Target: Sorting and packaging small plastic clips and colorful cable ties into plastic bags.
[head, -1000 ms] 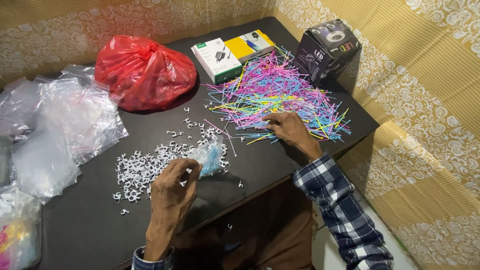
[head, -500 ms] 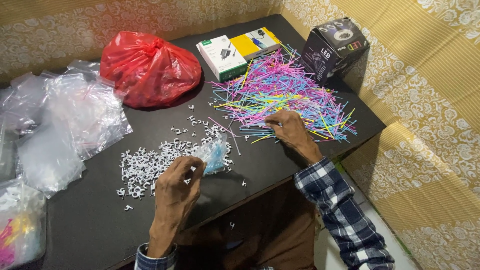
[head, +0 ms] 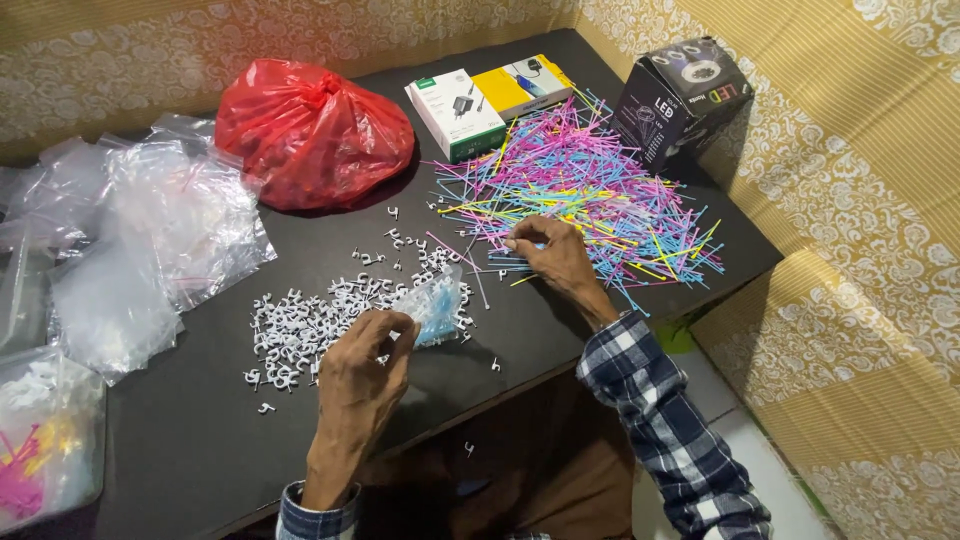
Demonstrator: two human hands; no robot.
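**Sorting clips and ties at the black table**

Progress, as judged from the layout: most of the work looks undone. The pile of white clips (head: 320,325) lies loose and spread over the black table (head: 160,450), and the heap of coloured ties (head: 590,195) is large and tangled, reaching to the far right edge. One small clear bag (head: 432,300) is in hand with some blue ties in it; how full it is cannot be told. At the far left edge lies a filled clear bag (head: 45,450) with pink and yellow pieces inside, so at least a little seems packed. A stack of empty clear bags (head: 150,240) sits left of the clips, apparently unused.

Left hand (head: 362,365): palm down near the table's front edge, fingers curled, pinching the lower end of the small clear bag, which rests among the clips. Forearm comes straight up from below, checked cuff just showing.

Right hand (head: 550,250): reached out to the near edge of the ties, fingertips closed on a few strands, knuckles raised. Wrist bent left, checked sleeve (head: 660,420) running back off the table edge.

Also there: red bag (head: 310,130) knotted at the top, white box (head: 455,112), yellow box (head: 520,82), dark box (head: 680,95) at the back. A couple of clips lie stray near the front edge.
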